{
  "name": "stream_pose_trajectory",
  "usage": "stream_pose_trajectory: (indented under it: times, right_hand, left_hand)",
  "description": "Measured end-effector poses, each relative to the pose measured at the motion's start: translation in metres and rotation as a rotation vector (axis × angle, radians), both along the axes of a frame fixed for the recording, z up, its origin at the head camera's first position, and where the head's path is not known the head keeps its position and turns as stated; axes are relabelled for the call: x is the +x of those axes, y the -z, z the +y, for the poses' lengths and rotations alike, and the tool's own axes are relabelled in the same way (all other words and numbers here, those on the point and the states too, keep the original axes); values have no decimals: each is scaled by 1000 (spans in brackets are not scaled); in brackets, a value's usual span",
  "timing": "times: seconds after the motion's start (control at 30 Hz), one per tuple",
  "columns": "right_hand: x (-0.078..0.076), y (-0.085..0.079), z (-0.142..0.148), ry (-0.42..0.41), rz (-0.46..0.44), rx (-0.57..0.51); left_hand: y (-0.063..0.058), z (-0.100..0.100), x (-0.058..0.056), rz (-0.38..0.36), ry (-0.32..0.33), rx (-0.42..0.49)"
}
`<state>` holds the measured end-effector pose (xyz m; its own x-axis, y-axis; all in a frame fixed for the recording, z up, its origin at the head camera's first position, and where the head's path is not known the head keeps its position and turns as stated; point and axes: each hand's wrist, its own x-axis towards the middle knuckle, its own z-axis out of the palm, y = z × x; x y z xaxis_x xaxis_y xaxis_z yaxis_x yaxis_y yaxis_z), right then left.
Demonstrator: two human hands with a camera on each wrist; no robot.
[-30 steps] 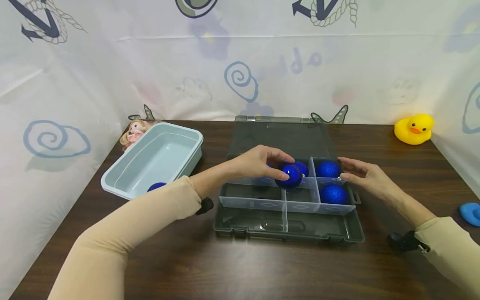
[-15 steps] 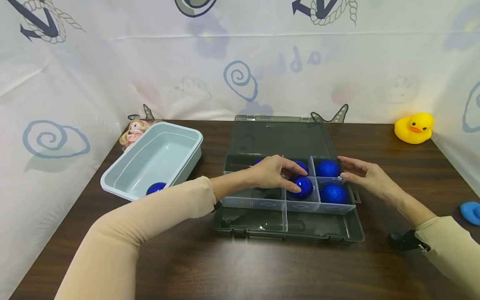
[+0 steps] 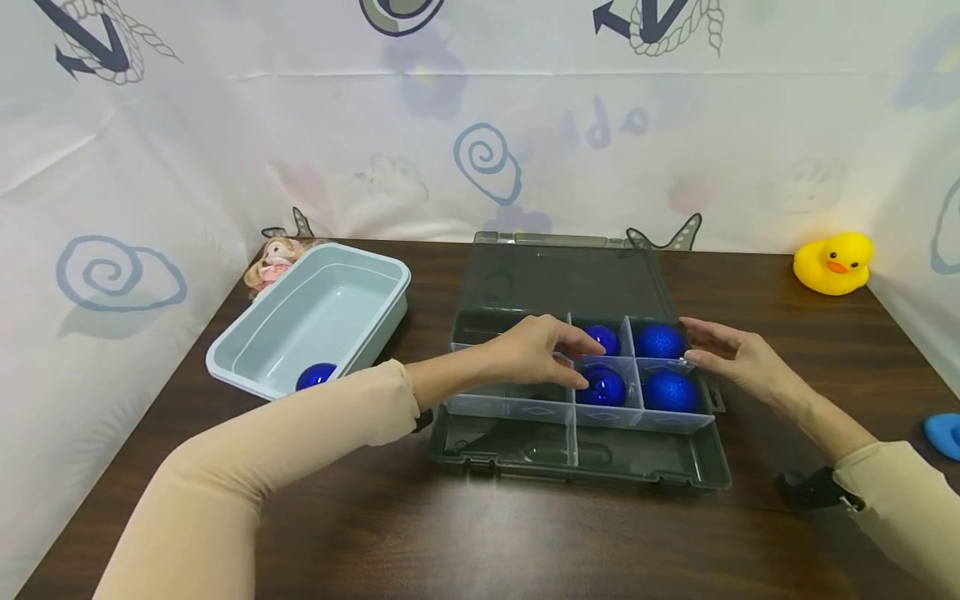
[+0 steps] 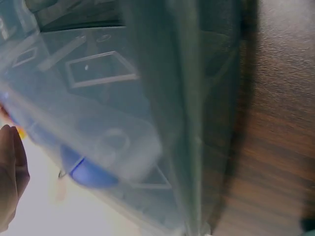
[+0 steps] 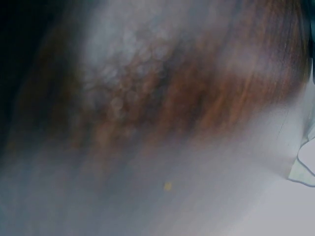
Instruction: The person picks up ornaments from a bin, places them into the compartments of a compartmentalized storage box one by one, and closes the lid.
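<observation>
My left hand (image 3: 532,354) hovers over the grey see-through divider box (image 3: 498,406), thumb and fingers spread around the top of a shiny blue bauble (image 3: 604,388) in the front middle compartment. Behind it sits another blue bauble (image 3: 602,340). Two glittery blue baubles, one at the back (image 3: 660,342) and one at the front (image 3: 671,392), fill the right compartments. My right hand (image 3: 738,358) touches the box's right edge with thumb and fingers extended. Through the cloudy plastic in the left wrist view shows a blue bauble (image 4: 91,173). The right wrist view is mostly blurred.
A pale blue basin (image 3: 352,312) holding a blue bauble (image 3: 315,375) stands at the left, a doll (image 3: 272,262) behind it. The box's lid (image 3: 562,279) lies open toward the back. A yellow duck (image 3: 834,262) and a blue object (image 3: 943,435) are at the right.
My left hand has lowered the shiny bauble into the front middle compartment, and its fingers have parted from it. My right hand has stayed at the box's edge.
</observation>
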<state>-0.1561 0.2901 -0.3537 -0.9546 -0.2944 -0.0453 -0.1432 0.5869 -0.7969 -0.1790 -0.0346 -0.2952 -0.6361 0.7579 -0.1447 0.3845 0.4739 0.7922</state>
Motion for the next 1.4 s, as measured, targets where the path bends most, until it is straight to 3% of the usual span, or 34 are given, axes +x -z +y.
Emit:
stream_pose_trajectory:
  times: [0.2,0.3,0.43,0.67,0.83,1.03,1.13,1.4]
  right_hand:
    - [0,1,-1,-9,19,-15]
    - [0,2,-1,-15,26,-24]
    - [-1,4,0,-18,30,-23]
    - [-1,4,0,-19,28,-22]
    - [-1,5,-1,-9,24,-19]
    - [-1,4,-1,0,16,-19]
    - [0,3,-1,-2,13,-22]
    - [0,2,-1,3,5,-3]
  left_hand:
    - [-18,-39,2,-48,-41,93]
    - [-23,-70,1,-77,-104,122]
    - [-27,-123,-2,-94,-190,91]
    - [-23,-216,-7,-147,-307,36]
    - [-15,-259,-8,-204,-360,13]
    - [-6,-283,-12,-263,-339,-78]
    - [-4,-285,-14,-303,-318,-120]
    - [0,-285,-18,-322,-233,-198]
